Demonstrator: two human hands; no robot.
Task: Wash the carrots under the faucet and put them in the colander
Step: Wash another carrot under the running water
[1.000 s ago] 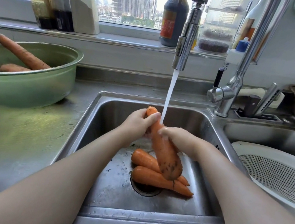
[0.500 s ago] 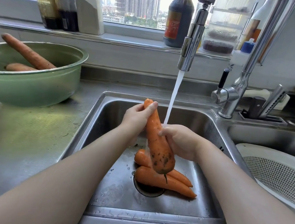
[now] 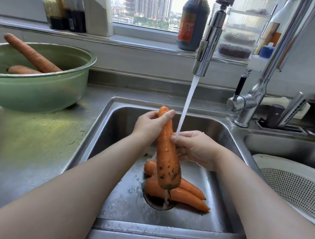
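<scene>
Carrot (image 3: pixel 167 152): held almost upright over the sink (image 3: pixel 117 154), narrow end up, thick end down; dark soil is seen on the lower part, so washing is judged unfinished
Left hand (image 3: pixel 149 124): its fingers (image 3: pixel 169 114) are wrapped round the narrow top end, and the weight looks to be carried there
Right hand (image 3: pixel 195 148): curled round the carrot's middle from the right, thumb laid on the near face; a rubbing grip, by the look of it
Water (image 3: pixel 187 103): a thin stream is dropped from the faucet (image 3: pixel 207 44) onto the right thumb, just beside the carrot
Other carrots (image 3: pixel 189 195): at least two are lying on the sink floor by the drain (image 3: pixel 159 204), under the held one
Green bowl (image 3: pixel 32 90): set on the surface (image 3: pixel 12 147) at the left, with two soil-brown carrots (image 3: pixel 32 54) inside
Colander (image 3: pixel 297 188): white, parked in the right-hand basin, well apart from the carrot
Handling: stiff, solid, not fragile; the wet skin is expected to be slippery, and with the taper pointing up a loose grip could let it slide down and out
Where to hold: better wrapped round the thick middle than pinched at the tip
Next move, as judged: the dirty thick end is to be brought under the stream and rubbed before any carry to the right
</scene>
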